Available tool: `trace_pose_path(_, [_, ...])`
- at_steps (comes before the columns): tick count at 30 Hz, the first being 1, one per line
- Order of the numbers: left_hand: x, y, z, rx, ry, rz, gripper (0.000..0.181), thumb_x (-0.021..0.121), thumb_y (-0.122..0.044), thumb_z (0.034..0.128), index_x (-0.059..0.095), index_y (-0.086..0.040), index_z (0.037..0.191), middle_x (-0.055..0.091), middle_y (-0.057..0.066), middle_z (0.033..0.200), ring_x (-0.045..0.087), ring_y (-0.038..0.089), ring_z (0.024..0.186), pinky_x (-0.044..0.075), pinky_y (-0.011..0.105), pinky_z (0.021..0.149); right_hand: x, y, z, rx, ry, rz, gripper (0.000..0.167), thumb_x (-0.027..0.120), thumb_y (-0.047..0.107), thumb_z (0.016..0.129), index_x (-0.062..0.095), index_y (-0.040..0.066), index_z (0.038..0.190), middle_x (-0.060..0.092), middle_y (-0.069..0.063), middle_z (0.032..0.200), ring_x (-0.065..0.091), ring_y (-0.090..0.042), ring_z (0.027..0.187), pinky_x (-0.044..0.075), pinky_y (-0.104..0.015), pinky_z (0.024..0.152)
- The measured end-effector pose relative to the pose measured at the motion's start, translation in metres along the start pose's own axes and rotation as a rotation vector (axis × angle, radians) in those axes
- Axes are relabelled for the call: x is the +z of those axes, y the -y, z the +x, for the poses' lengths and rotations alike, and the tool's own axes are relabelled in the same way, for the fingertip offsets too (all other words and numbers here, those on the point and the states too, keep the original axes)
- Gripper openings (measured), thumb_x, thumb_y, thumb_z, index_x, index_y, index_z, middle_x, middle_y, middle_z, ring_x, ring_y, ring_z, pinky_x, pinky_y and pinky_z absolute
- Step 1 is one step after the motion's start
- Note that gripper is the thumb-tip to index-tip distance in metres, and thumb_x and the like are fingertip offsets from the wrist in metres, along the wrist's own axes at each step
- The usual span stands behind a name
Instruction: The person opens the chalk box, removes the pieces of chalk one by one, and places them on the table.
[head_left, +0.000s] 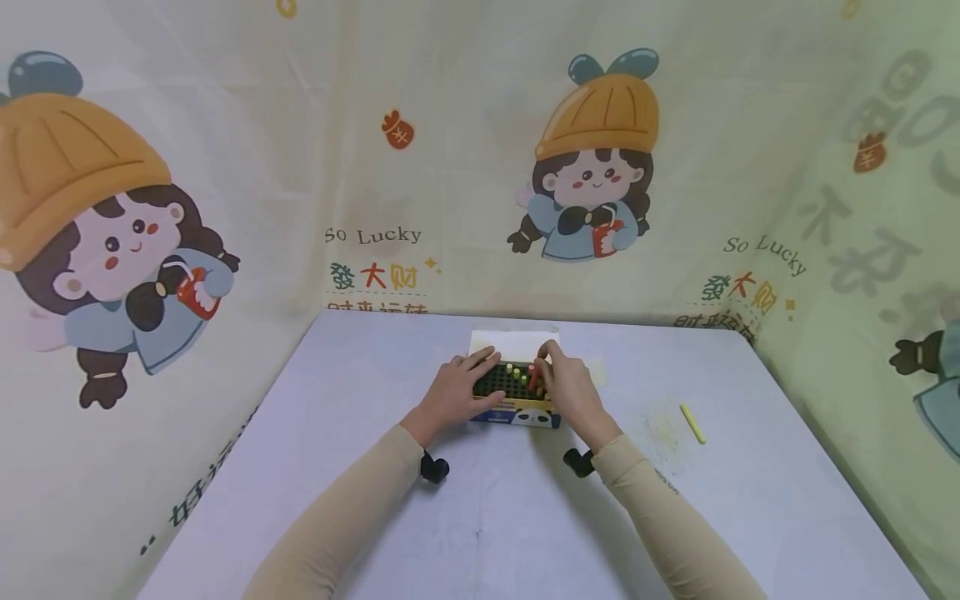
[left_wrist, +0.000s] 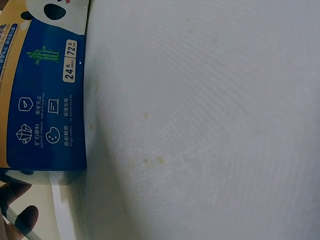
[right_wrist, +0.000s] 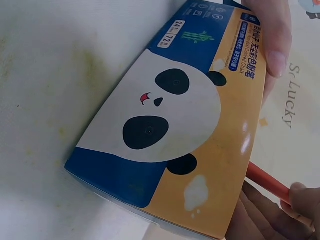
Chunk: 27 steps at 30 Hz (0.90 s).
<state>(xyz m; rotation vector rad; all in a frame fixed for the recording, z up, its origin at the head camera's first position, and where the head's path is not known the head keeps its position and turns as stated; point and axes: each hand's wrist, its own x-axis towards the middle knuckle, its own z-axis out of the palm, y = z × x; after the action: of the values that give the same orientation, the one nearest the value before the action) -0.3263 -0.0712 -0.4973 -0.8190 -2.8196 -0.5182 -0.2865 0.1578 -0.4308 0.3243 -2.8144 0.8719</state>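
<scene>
Hands both at work over one box. Left hand spreads across the box's left end, fingers towards the far edge, thumb on the near edge, apparently steadying it. Right hand pinches a slim red chalk stick between thumb and fingers at the box's right end.

Box: rectangular blue-and-orange cardboard chalk box with a printed panda face, white flap raised behind. Black perforated holder sits inside.

Progress, as judged: partway. A few short pale yellow-green chalk sticks stand in the holder near its middle; many holes around them, chiefly to the left, look unfilled. Red stick is in hand at the holder, so its placing or removal is unfinished; direction of the work cannot be told. One loose yellow chalk stick lies on the white cloth-covered bench, untouched. Right end of the holder is partly hidden by fingers, so no full count.

Position: box lies between the hands, touched by the left; red stick leans at its right part, just beside the standing sticks. Loose yellow stick well apart, beyond the right hand to the right, near a faint yellowish dust smudge.
</scene>
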Motion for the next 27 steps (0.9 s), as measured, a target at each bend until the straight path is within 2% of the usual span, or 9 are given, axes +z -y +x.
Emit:
trace_pose_path(5, [0.0, 0.001, -0.003, -0.004, 0.0, 0.006, 0.076, 0.055, -0.063, 0.0994, 0.036, -0.026, 0.163, 0.032, -0.005, 0.169, 0.052, 0.039, 0.134, 0.044, 0.061, 0.103, 0.001, -0.002, 0.001, -0.011, -0.015, 0.046, 0.013, 0.05, 0.021, 0.111, 0.054, 0.009, 0.116, 0.072, -0.011, 0.079, 0.062, -0.014, 0.056, 0.045, -0.028, 0.05])
trace_pose_path(15, [-0.001, -0.002, 0.0, -0.006, 0.006, 0.012, 0.077, 0.054, -0.065, 0.0992, 0.034, -0.028, 0.164, 0.031, -0.006, 0.17, 0.051, 0.039, 0.136, 0.044, 0.061, 0.104, -0.003, -0.01, 0.003, 0.026, -0.03, 0.093, 0.017, 0.049, 0.021, 0.111, 0.055, 0.007, 0.12, 0.075, -0.016, 0.091, 0.072, -0.02, 0.069, 0.048, -0.029, 0.051])
trace_pose_path(18, [-0.002, -0.003, 0.0, -0.009, 0.007, 0.016, 0.077, 0.055, -0.064, 0.0991, 0.035, -0.028, 0.164, 0.031, -0.005, 0.17, 0.051, 0.039, 0.135, 0.044, 0.061, 0.104, -0.005, -0.012, 0.004, 0.018, -0.05, 0.1, 0.018, 0.048, 0.019, 0.112, 0.053, 0.007, 0.123, 0.076, -0.017, 0.097, 0.069, -0.022, 0.064, 0.046, -0.03, 0.049])
trace_pose_path(22, [-0.002, -0.004, 0.0, -0.001, 0.005, 0.008, 0.076, 0.055, -0.063, 0.0995, 0.035, -0.027, 0.164, 0.031, -0.005, 0.17, 0.051, 0.039, 0.136, 0.044, 0.061, 0.104, -0.008, -0.015, 0.004, 0.015, -0.12, 0.123, 0.019, 0.047, 0.018, 0.112, 0.053, 0.007, 0.126, 0.074, -0.014, 0.105, 0.066, -0.021, 0.063, 0.044, -0.031, 0.05])
trace_pose_path(27, [-0.001, -0.003, -0.001, 0.004, -0.012, 0.002, 0.076, 0.056, -0.062, 0.0992, 0.037, -0.026, 0.163, 0.033, -0.003, 0.169, 0.051, 0.04, 0.136, 0.044, 0.062, 0.104, -0.011, -0.02, 0.004, -0.005, -0.238, 0.151, 0.023, 0.047, 0.017, 0.111, 0.059, 0.006, 0.127, 0.071, -0.009, 0.093, 0.065, -0.017, 0.064, 0.045, -0.031, 0.054])
